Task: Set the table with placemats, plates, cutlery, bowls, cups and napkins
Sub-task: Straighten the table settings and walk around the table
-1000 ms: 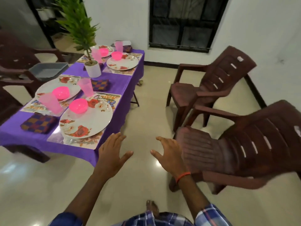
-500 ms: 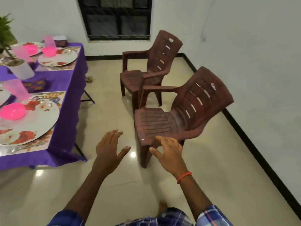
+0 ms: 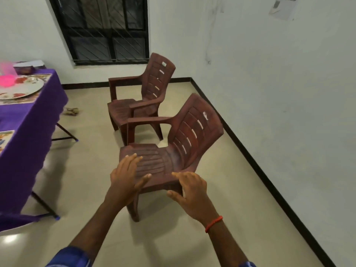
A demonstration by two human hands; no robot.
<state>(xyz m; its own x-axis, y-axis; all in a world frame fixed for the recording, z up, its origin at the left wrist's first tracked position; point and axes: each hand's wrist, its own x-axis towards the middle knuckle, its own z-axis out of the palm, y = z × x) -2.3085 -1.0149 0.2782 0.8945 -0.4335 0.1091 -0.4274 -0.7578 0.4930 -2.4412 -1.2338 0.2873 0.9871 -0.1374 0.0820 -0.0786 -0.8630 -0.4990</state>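
The table with its purple cloth (image 3: 28,120) runs along the left edge. On it I see a floral plate (image 3: 23,89) lying on a placemat (image 3: 25,100), a pink bowl (image 3: 6,79) on the plate, and a pink cup (image 3: 5,67) behind it. My left hand (image 3: 128,175) is spread open over the front of the near brown chair's seat. My right hand (image 3: 190,191) hovers open at the seat's front right corner, a red band on the wrist. Neither hand holds anything.
The near brown plastic chair (image 3: 173,151) stands right in front of me; a second brown chair (image 3: 142,95) stands behind it. A white wall with a black skirting (image 3: 269,180) runs along the right. A barred window (image 3: 107,29) is at the back. The table's black legs (image 3: 63,132) stick out at the left.
My view has swung right, away from the table and toward the chairs. Both open hands have come forward and now reach the near chair's seat front.
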